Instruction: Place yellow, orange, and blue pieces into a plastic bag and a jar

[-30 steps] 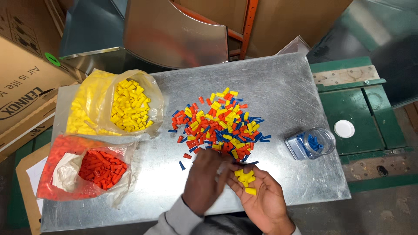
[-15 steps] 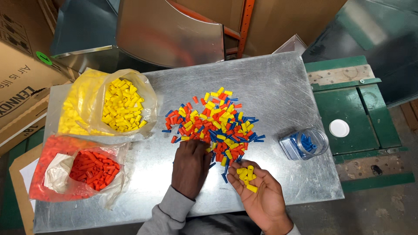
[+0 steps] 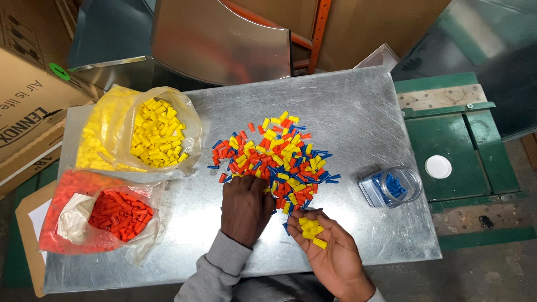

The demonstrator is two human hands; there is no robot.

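Your left hand [image 3: 244, 208] lies palm down on the worktop [image 3: 363, 112], its fingers [image 3: 258, 180] spread and loose, their tips touching the near edge of the mixed pile of small caps [image 3: 274, 159] and gripping nothing that shows. Your right hand [image 3: 330, 251] is turned palm up just beside it, fingers half curled into a cup around a small clutch of yellow caps [image 3: 310, 228], which rest in the palm rather than being pinched. Those caps are short, tapered plastic pieces, bright yellow; they lie in a jumble, their long axes pointing every which way, with one piece nearest your wrist lying slantwise across the palm. The pile in front of your hands mixes red, yellow and thin blue pieces, scattered flat with no common direction. To your right of the pile, a clear jar [image 3: 390, 187] lies on its side with blue pieces inside, and its white lid [image 3: 438, 166] sits apart on the green surface [image 3: 458, 140] beyond the worktop's edge. To your left, an open bag of yellow caps [image 3: 151, 134] lies farther from you and an open bag of red caps [image 3: 109, 215] nearer.
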